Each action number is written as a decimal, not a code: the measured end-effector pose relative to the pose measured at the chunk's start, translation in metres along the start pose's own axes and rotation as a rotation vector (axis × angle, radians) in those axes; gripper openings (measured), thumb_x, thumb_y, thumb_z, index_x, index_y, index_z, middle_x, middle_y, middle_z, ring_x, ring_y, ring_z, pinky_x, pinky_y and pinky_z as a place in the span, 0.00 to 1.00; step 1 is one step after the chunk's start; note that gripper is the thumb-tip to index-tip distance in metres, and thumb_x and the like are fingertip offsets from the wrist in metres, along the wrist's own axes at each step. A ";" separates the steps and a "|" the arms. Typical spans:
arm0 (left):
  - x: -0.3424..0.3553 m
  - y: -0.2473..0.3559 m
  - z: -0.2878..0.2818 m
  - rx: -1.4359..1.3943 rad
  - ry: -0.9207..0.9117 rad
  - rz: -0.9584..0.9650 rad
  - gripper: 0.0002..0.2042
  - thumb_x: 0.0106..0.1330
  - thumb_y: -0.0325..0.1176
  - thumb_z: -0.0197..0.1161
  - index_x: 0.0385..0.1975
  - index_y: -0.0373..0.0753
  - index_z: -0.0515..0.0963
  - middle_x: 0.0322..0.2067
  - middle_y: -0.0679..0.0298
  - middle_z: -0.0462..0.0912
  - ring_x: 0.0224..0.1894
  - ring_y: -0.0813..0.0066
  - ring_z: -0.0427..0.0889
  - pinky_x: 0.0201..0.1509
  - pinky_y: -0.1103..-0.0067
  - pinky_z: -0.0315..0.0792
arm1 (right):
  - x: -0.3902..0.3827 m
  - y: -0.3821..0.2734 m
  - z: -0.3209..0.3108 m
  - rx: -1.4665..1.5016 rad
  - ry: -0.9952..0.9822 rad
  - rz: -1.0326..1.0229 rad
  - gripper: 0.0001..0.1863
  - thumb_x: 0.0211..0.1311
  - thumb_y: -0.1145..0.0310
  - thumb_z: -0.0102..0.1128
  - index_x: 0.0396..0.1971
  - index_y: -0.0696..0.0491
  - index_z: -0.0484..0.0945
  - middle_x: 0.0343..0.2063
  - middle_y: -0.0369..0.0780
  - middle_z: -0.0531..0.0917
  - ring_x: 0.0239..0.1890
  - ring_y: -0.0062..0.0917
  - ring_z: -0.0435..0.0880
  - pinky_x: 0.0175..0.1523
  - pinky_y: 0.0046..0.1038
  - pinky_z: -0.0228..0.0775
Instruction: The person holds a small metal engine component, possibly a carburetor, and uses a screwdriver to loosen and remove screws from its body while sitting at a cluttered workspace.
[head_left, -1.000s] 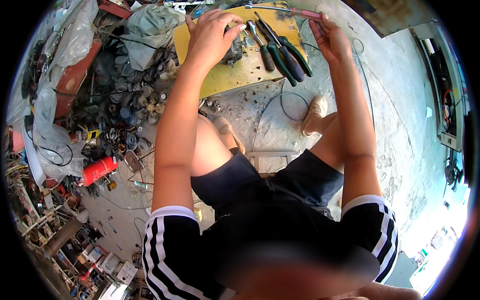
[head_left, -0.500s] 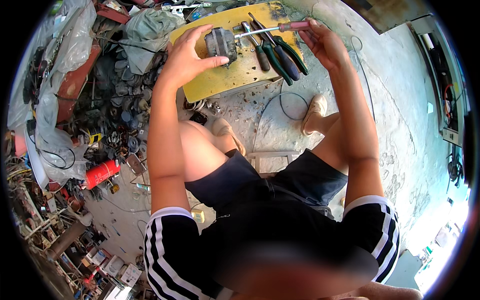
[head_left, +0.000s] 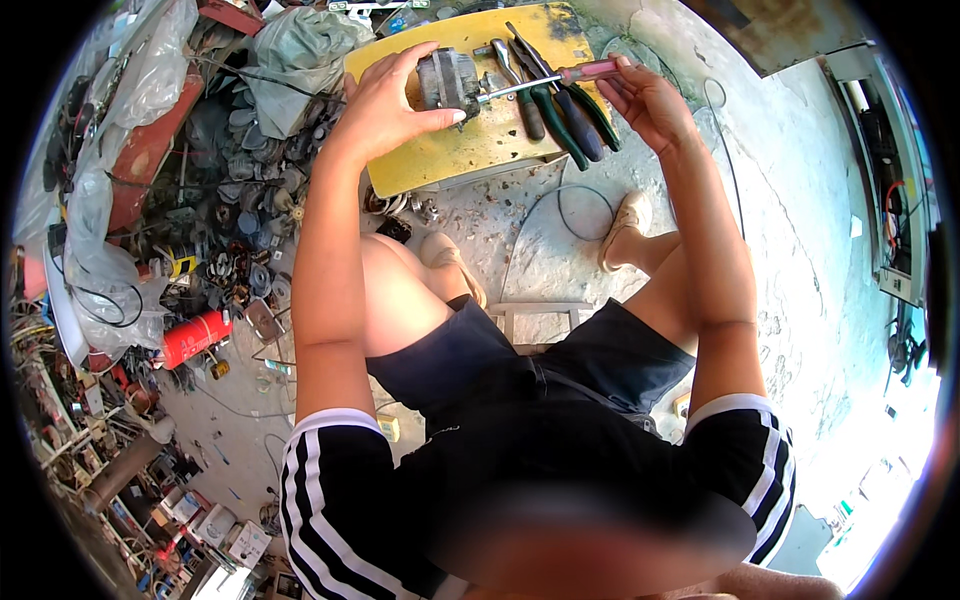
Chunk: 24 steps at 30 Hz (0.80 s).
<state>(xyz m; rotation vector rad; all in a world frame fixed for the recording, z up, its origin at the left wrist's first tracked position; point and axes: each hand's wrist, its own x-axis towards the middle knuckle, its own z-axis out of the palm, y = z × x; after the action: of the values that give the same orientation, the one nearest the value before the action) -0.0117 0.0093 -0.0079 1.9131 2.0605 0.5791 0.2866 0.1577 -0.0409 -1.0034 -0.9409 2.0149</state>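
Head cam: my L hand (head_left: 385, 112) grips the dark metal block (head_left: 448, 82) on the yellow board (head_left: 422, 168), thumb opposite fingers; my R hand (head_left: 657, 108) pinches the red-handled driver (head_left: 588, 71) by its end, tip at block's R side, can't tell if touching. Prob. the lining-up step; next move calls for steady block, straight shaft.
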 end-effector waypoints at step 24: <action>0.001 0.008 -0.001 0.165 0.143 0.031 0.40 0.40 0.53 0.77 0.57 0.49 0.72 0.57 0.58 0.75 0.64 0.59 0.67 0.72 0.57 0.45 | 0.012 0.012 -0.008 -0.580 0.126 0.020 0.27 0.69 0.43 0.49 0.33 0.56 0.77 0.23 0.32 0.76 0.22 0.13 0.68 0.26 0.18 0.62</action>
<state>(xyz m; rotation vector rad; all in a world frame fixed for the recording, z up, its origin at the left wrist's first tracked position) -0.0049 0.0102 -0.0034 2.0525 2.2337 0.5860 0.2852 0.1638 -0.0586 -1.4260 -1.4913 1.6954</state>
